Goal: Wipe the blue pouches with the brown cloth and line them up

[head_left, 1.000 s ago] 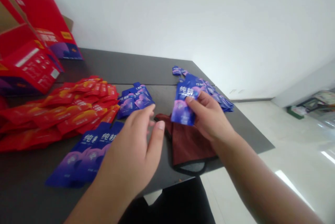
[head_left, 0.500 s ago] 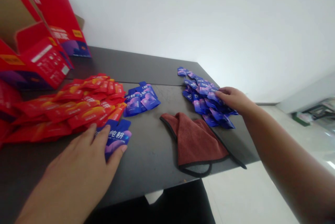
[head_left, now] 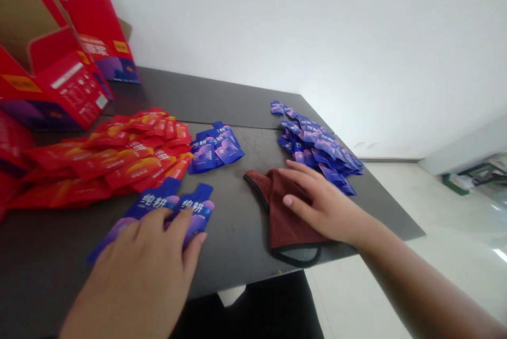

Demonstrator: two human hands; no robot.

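At the front left, my left hand [head_left: 146, 260] lies over flat blue-purple sachets, its fingers and thumb closed round the edges of the right-hand sachet [head_left: 198, 204]. A second blue sachet [head_left: 152, 201] lies beside it, partly under my fingers. My right hand [head_left: 325, 201] hovers over or touches a brown cloth [head_left: 289, 231] with black edging; its fingers are apart and I see nothing in them. Just beyond it spreads a pile of blue sachets [head_left: 317, 143]. A small group of blue sachets [head_left: 216, 148] lies in the middle.
A heap of red-orange sachets [head_left: 119, 157] covers the table's left side. Behind it stand an open red carton [head_left: 75, 85] and another red box [head_left: 85, 6]. The grey table [head_left: 233, 244] ends at a white wall [head_left: 277, 17] behind.
My right hand has left the blue pile, moving left and towards me over the brown cloth. The sachet under my left hand has shifted right, and a second one now shows beside it.
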